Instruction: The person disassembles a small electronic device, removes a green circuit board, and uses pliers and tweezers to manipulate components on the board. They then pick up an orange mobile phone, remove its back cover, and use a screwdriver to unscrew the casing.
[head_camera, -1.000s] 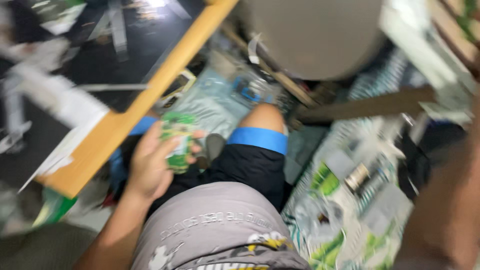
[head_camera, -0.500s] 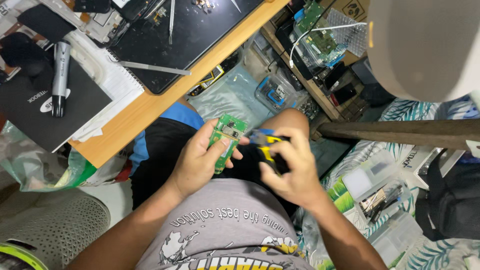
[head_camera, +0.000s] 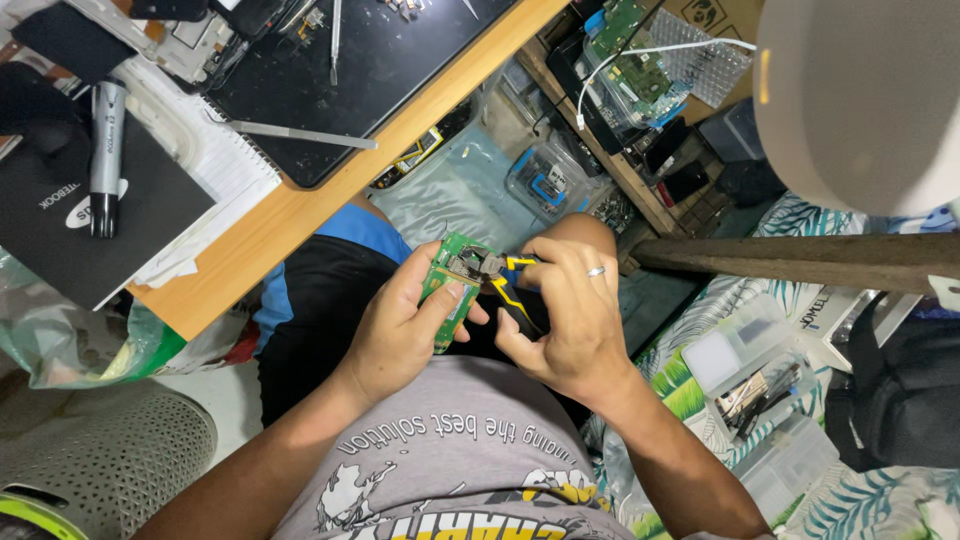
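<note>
Currently the left hand (head_camera: 400, 335) is clamping the board (head_camera: 452, 290) while the right hand (head_camera: 565, 320) is squeezing pliers (head_camera: 505, 285) on it; over-biting is risking cracking.

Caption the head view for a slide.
Left hand holds a green circuit board while right hand applies black-and-yellow pliers to it, beside a wooden desk.

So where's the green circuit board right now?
Head view, centre: the circuit board is in the left hand over the lap, with the pliers in the right hand touching it.
</note>
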